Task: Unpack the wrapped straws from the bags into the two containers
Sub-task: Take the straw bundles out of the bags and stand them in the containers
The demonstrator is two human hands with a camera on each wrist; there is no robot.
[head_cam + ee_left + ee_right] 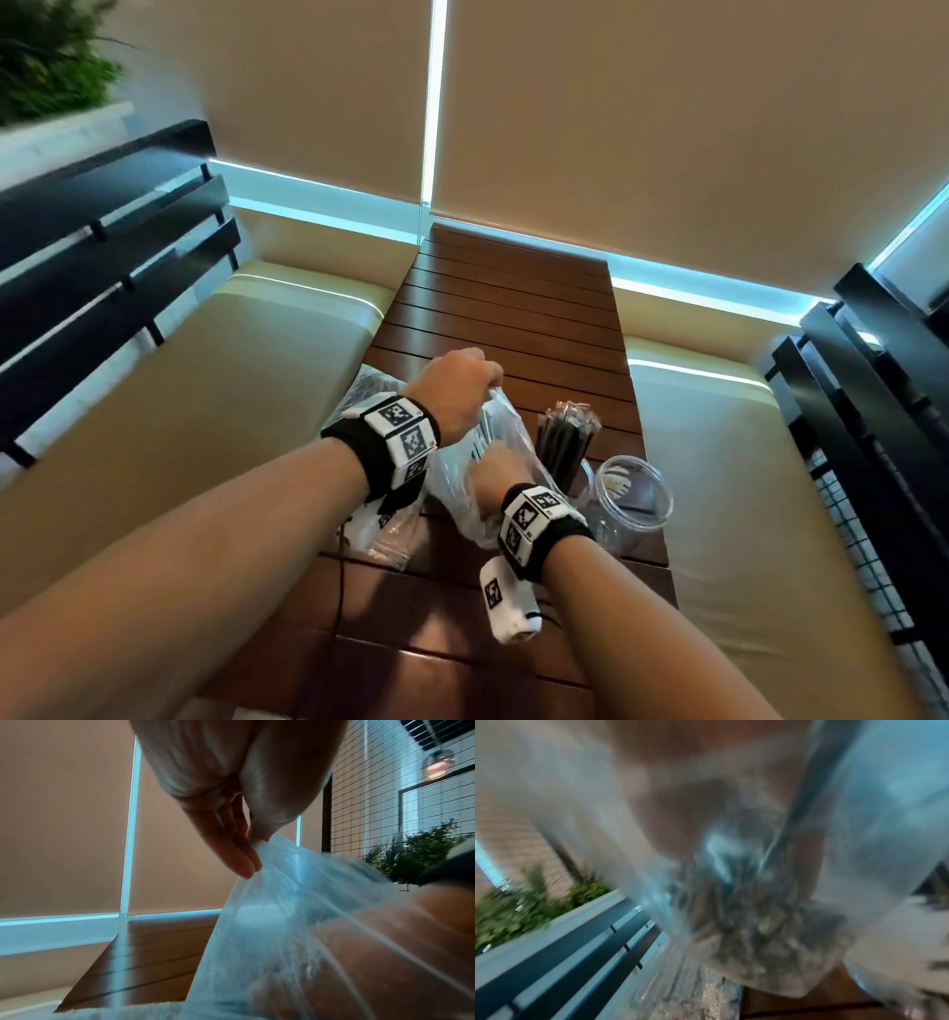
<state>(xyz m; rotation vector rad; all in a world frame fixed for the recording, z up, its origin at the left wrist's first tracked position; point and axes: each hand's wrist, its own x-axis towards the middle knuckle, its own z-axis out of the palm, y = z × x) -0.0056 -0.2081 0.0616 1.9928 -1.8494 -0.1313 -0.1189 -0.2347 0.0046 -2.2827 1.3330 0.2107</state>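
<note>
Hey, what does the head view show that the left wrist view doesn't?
Head only: both jars, one packed with dark straws, one nearly empty; a second bag lying at the table's left edge; the right hand reaching into the held bag.

Left wrist only: close up, fingers and thumb pinching the bag's top edge; a hanging lamp.

Both: left hand holding up the clear bag, and the slatted table.

We saw bare slatted table point(513, 308) open beyond the bag point(493, 452); to its right the straw-filled container point(567, 447) and clear jar point(634, 493) blocked passage.
</note>
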